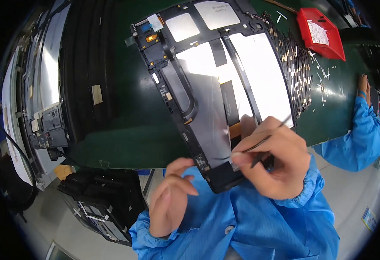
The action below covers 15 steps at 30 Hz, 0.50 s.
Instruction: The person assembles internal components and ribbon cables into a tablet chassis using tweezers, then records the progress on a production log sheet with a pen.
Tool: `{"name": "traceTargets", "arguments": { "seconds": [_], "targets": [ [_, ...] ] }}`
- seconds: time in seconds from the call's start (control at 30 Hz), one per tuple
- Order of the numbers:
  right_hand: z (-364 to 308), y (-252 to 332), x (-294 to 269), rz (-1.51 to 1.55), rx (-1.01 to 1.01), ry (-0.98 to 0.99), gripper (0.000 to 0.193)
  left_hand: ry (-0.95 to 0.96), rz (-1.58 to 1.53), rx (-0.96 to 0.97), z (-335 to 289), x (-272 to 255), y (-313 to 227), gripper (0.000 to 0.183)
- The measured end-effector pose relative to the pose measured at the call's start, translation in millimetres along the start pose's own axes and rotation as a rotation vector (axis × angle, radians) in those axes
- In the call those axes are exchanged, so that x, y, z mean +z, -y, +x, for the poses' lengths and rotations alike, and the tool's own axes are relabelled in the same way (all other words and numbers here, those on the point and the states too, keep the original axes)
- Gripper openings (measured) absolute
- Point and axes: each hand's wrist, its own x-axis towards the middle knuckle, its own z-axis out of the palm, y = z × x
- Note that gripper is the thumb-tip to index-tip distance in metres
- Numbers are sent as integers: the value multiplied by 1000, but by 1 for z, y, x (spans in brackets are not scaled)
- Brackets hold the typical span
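An opened flat electronic device (218, 93), with a black frame and large silver panels, lies tilted on the green table. Over its near end, my right hand (281, 160) is closed in a pinch on a thin black cable (261, 143), whose ends curve out on both sides of the fingers. My left hand (172, 199) hovers beside the near left corner of the device. Its fingers are bent but apart, and nothing shows between them. My right fingers hide part of the device's near edge.
Many thin black cables (296, 71) with pale ends lie along the device's right side. Beyond them stands a red bin (322, 34) with white strips. Stacked device parts (47, 86) fill the left, and a black stack (107, 199) sits below. Another person's blue sleeve (359, 138) is at right.
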Motion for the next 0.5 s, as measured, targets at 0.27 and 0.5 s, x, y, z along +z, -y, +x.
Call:
{"name": "traceTargets", "arguments": {
  "seconds": [0.27, 0.5],
  "targets": [
    [8, 10, 6, -142, 46, 243, 17, -162, 331, 402, 29, 9, 6, 15],
    [10, 11, 2, -169, 83, 243, 14, -233, 478, 560, 39, 13, 19, 31]
  ]
}}
